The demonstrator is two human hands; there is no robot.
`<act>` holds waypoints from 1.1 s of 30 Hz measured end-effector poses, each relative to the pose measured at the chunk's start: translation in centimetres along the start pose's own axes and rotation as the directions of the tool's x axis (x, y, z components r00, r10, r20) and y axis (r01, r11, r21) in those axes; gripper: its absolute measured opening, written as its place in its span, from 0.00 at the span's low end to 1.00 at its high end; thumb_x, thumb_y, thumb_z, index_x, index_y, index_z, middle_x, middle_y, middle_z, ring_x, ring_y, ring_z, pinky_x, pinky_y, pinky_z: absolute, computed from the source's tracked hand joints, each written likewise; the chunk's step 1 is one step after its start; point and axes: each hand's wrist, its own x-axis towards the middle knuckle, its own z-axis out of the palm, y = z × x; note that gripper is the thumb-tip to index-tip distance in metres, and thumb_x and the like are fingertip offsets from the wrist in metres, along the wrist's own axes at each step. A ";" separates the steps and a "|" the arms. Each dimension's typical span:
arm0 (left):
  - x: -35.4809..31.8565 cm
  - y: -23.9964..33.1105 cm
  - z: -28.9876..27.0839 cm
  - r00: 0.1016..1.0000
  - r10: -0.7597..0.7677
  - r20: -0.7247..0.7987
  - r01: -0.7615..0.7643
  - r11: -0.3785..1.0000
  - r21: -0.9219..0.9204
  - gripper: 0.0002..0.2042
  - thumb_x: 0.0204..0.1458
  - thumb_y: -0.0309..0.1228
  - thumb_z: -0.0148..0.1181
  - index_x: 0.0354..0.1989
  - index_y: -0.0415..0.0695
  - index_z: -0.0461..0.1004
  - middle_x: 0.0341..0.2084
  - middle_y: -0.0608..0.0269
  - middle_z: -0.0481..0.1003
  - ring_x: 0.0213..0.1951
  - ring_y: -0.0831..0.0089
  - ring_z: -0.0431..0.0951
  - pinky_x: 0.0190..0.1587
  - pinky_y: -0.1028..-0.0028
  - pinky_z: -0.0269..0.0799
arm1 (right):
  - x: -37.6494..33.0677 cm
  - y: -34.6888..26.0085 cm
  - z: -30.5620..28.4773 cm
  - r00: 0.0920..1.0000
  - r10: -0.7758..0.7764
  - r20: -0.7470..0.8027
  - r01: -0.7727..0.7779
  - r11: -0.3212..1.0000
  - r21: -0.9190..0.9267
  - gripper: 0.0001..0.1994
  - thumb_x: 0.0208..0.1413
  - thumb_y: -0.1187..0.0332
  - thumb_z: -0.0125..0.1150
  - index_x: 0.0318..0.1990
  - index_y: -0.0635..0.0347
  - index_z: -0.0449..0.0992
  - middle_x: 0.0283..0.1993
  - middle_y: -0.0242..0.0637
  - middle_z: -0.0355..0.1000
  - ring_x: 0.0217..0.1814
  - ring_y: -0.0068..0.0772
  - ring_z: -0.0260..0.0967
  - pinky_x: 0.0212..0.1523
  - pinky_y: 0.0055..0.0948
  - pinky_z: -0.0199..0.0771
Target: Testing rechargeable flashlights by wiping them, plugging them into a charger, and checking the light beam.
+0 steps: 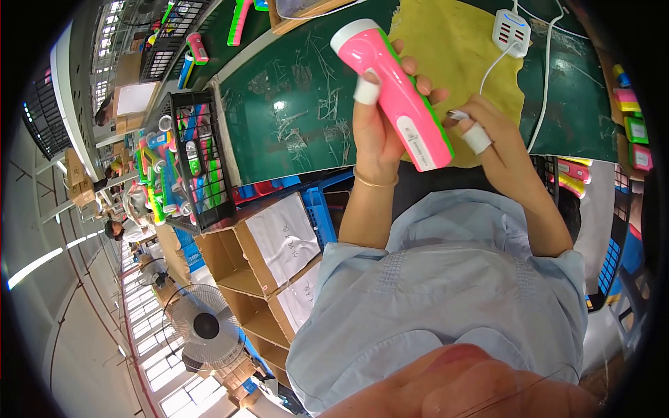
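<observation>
Part of the left hand is hidden behind a pink-and-green flashlight, its far side turned from view. Whether anything is pinched by the right hand cannot be told. A yellow cloth and a wooden-edged tray are cut off above; a distant worker is blurred.

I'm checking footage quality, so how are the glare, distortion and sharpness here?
Head view: a bright glare spot on the green table, whose near edge bows; head view: windows washed out at lower left; head view: the pink flashlight looks fairly sharp.
</observation>
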 end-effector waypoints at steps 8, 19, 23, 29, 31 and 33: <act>-0.7 -0.2 0.8 0.989 0.043 -0.138 0.035 0.853 0.521 0.16 0.54 0.33 0.52 0.46 0.39 0.57 0.28 0.59 0.68 0.22 0.70 0.73 0.24 0.72 0.72 | 0.9 0.1 -1.0 0.997 0.066 0.042 -0.071 0.988 0.134 0.11 0.58 0.68 0.45 0.29 0.66 0.68 0.24 0.33 0.67 0.27 0.24 0.61 0.32 0.24 0.61; -1.3 1.9 -0.2 0.998 0.057 -0.033 0.005 0.423 0.906 0.45 0.38 0.23 0.63 0.62 0.36 0.39 0.41 0.54 0.66 0.40 0.68 0.72 0.42 0.71 0.70 | 5.0 -0.7 0.1 0.976 0.052 0.213 -0.073 0.993 0.093 0.13 0.56 0.67 0.46 0.34 0.68 0.74 0.17 0.31 0.61 0.19 0.19 0.55 0.21 0.24 0.54; -1.2 1.3 -0.7 0.982 0.185 -0.041 -0.002 0.227 0.974 0.34 0.36 0.24 0.64 0.53 0.35 0.53 0.40 0.51 0.65 0.40 0.60 0.70 0.43 0.66 0.67 | 5.1 0.0 0.9 0.993 0.055 0.104 -0.046 0.995 -0.086 0.11 0.53 0.68 0.48 0.29 0.68 0.72 0.17 0.40 0.62 0.17 0.30 0.56 0.20 0.30 0.54; -1.1 0.5 -0.6 0.900 0.413 0.140 -0.109 -0.098 0.989 0.33 0.34 0.24 0.65 0.50 0.35 0.55 0.39 0.48 0.64 0.38 0.53 0.70 0.40 0.65 0.68 | 5.7 0.0 1.6 0.992 0.055 0.113 -0.027 0.972 -0.232 0.11 0.52 0.68 0.47 0.29 0.69 0.71 0.21 0.48 0.67 0.20 0.46 0.62 0.23 0.38 0.59; -1.4 0.8 -0.4 0.868 0.471 0.155 -0.111 -0.120 0.987 0.32 0.34 0.25 0.66 0.50 0.35 0.56 0.40 0.46 0.64 0.37 0.49 0.70 0.39 0.63 0.68 | 5.9 0.5 2.6 0.995 -0.045 0.088 0.063 0.976 -0.209 0.11 0.52 0.68 0.46 0.30 0.69 0.72 0.22 0.49 0.68 0.22 0.48 0.64 0.25 0.39 0.60; -1.7 1.3 -0.8 0.897 0.421 0.137 -0.077 -0.156 0.985 0.32 0.37 0.26 0.64 0.51 0.35 0.55 0.39 0.43 0.65 0.39 0.46 0.70 0.40 0.62 0.68 | 6.0 1.7 2.5 0.991 -0.028 0.130 0.058 0.970 -0.236 0.11 0.53 0.68 0.45 0.31 0.68 0.71 0.24 0.51 0.68 0.25 0.52 0.66 0.27 0.41 0.62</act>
